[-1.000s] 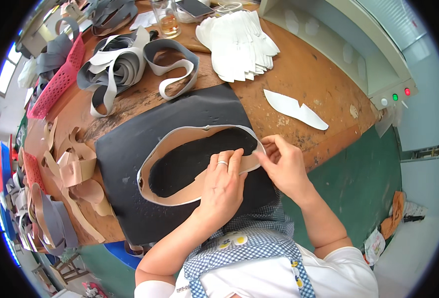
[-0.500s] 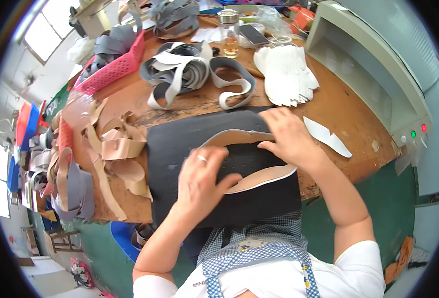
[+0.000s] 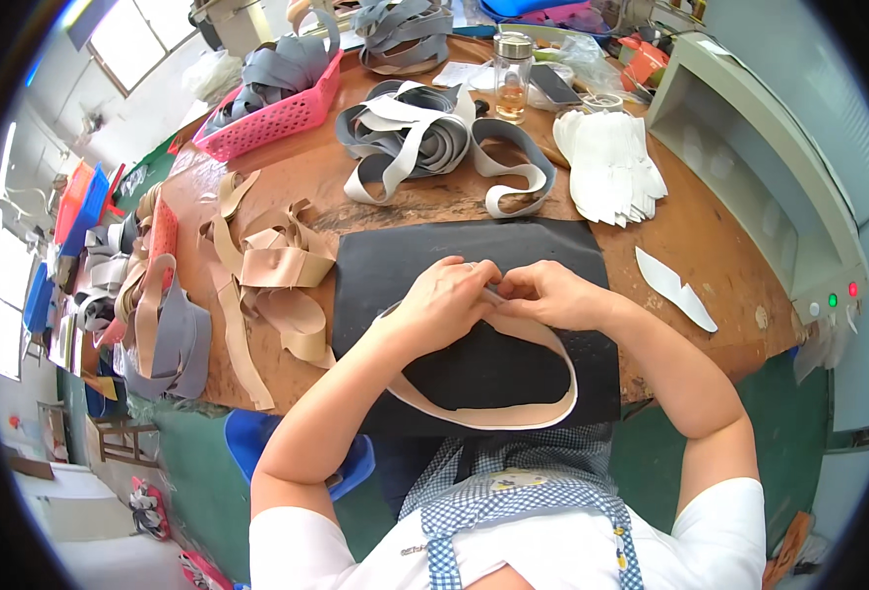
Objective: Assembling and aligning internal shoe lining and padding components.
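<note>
A black mat (image 3: 552, 256) lies on the wooden table in front of me. On it rests a beige curved strip (image 3: 513, 413) that forms a loop hanging toward the table's near edge. My left hand (image 3: 444, 300) and my right hand (image 3: 547, 295) meet at the top of that loop. Both pinch the strip where its ends come together, fingertips touching. A ring shows on my left hand. A thin grey piece sticks out between the two hands; what it is cannot be told.
A pile of beige strips (image 3: 277, 265) lies left of the mat. Grey strips (image 3: 424, 138) and a pink basket (image 3: 277, 108) sit farther back. White cut pieces (image 3: 611, 167) are stacked at the back right, beside a glass jar (image 3: 513, 74). One white piece (image 3: 675, 285) lies right of the mat.
The loop has been turned and now hangs toward me. My hands have come together at its top, where earlier the left lay flat on the mat and the right held the far side.
</note>
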Available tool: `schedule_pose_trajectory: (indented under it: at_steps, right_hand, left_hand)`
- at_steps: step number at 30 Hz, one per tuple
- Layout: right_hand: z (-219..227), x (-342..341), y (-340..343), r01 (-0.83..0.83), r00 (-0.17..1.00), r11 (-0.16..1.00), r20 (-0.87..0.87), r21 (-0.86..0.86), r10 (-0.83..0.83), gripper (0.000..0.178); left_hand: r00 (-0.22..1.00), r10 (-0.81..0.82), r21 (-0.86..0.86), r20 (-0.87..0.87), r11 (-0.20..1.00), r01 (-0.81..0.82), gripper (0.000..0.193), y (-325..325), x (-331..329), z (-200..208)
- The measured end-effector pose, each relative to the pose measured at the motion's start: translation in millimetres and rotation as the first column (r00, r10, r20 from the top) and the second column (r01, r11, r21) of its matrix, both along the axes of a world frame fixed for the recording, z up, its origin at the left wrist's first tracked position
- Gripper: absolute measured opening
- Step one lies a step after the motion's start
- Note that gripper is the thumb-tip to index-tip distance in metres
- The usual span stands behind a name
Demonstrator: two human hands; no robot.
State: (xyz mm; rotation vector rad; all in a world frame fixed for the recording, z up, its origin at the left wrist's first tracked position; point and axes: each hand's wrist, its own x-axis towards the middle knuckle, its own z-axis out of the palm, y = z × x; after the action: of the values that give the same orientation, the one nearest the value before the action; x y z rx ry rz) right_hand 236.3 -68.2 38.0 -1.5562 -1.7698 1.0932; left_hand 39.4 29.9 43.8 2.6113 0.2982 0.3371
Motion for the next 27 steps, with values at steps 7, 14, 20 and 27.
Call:
schedule_pose_trajectory:
  at_steps: [7, 14, 20, 27]
  right_hand:
    - [-18, 11, -11, 0.194, 0.932, 0.958, -0.265, -0.209, -0.246, 0.018]
    - [-34, 16, -4, 0.137, 0.913, 0.95, -0.336, -0.281, -0.231, 0.018]
    - [-39, 13, -5, 0.213, 0.951, 0.946, -0.172, -0.243, -0.258, 0.02]
    - [-19, 0, -16, 0.21, 0.977, 0.975, -0.022, -0.065, -0.212, 0.029]
  left_hand:
    - [0.995, 0.095, -0.082, -0.008, 0.992, -0.095, 0.028, -6, 16, -10]
    - [0.971, -0.122, 0.005, 0.203, 0.992, 0.123, 0.018, -8, 20, -14]
    - [0.979, -0.148, -0.054, 0.14, 0.986, 0.157, 0.018, -7, 24, -15]
    - [0.997, 0.002, -0.124, 0.076, 0.992, 0.007, 0.022, -4, 17, -10]
